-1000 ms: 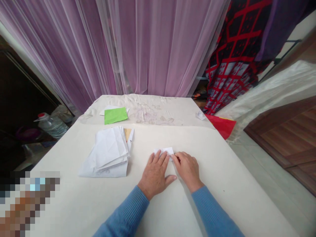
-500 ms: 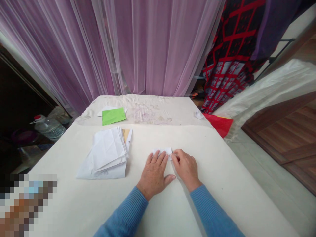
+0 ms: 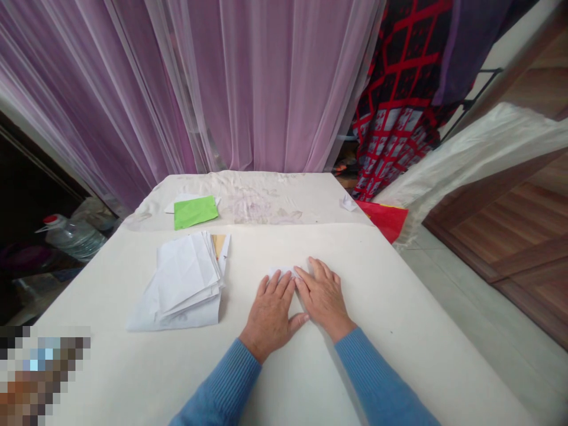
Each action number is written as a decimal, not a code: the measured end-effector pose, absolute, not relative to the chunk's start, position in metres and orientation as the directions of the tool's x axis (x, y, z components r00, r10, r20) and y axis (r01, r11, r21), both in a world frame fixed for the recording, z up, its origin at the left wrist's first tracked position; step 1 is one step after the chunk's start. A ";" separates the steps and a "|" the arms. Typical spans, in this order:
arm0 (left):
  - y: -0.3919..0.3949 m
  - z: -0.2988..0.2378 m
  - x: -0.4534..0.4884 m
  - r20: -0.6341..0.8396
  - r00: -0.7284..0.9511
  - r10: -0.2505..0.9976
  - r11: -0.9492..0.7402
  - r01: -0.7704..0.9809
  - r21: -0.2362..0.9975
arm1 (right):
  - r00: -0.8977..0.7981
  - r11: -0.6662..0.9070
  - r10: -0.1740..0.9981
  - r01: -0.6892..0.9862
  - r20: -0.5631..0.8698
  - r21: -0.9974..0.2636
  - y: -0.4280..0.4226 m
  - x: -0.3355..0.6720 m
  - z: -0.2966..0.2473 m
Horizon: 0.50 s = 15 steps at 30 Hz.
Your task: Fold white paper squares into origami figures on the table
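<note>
Flat on the table, my left hand (image 3: 271,313) presses its outstretched fingers on a small folded piece of white paper (image 3: 284,273). My right hand (image 3: 323,293) lies beside it, fingers stretched, with its fingertips on the right part of the same paper. Most of that paper is hidden under both hands, so its folds cannot be made out. Left of my hands is a stack of white paper sheets (image 3: 189,272), resting on a larger pale sheet (image 3: 144,315).
A green paper (image 3: 196,212) lies on white paper at the far left of the table (image 3: 284,384). A crumpled white paper (image 3: 348,203) sits at the far right, near a red sheet (image 3: 386,220) at the edge. A water bottle (image 3: 73,236) stands left of the table.
My right hand has gone from pinching the paper's right edge to lying flat over it. My left hand keeps pressing. The view has shifted slightly to the right.
</note>
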State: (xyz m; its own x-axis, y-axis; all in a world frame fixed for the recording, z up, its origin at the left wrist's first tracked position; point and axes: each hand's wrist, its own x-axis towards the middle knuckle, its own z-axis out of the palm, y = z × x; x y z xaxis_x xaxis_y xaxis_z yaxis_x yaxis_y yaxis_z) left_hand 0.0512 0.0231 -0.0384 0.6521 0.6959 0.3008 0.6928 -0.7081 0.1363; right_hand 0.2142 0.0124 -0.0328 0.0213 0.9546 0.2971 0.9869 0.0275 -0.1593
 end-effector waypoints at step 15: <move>0.023 -0.035 0.050 0.268 0.657 0.705 -0.705 0.690 0.164 | 0.068 -0.019 0.959 0.984 0.277 -0.176 0.011 0.211 -0.028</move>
State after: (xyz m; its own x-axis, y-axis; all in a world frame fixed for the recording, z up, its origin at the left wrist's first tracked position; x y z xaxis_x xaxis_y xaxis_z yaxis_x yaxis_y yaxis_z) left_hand 0.0505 0.0233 -0.0350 0.6566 0.7052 0.2677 0.6901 -0.7049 0.1642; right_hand 0.2110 0.0114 -0.0282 0.0680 0.9586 0.2766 0.9842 -0.0191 -0.1759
